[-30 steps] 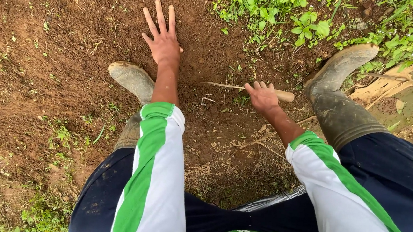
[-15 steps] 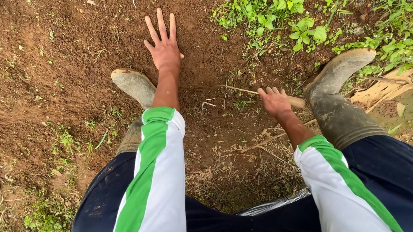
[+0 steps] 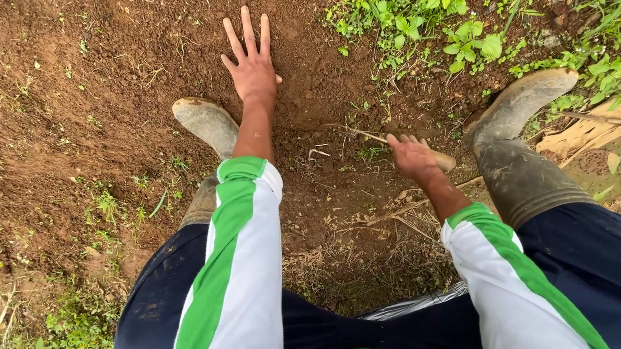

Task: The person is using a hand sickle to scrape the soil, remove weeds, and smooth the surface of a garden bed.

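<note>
The left hand (image 3: 253, 76) presses splayed fingers flat into the loose soil (image 3: 75, 107) while the right hand (image 3: 415, 156), fingers spread, reaches onto the wooden stick (image 3: 439, 160) lying between the boots, which might roll away if nudged.

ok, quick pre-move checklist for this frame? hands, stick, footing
1. Left hand flat on the bare brown soil, fingers spread: ok.
2. Right hand on the thin pale wooden stick: touching it; closed grip cannot tell.
3. Stick lying on the ground, not lifted: ok.
4. Muddy grey rubber boots, left and right, planted either side of the hands: ok.
5. Soil between the hands free of green weeds: not ok, small sprouts remain.
</note>
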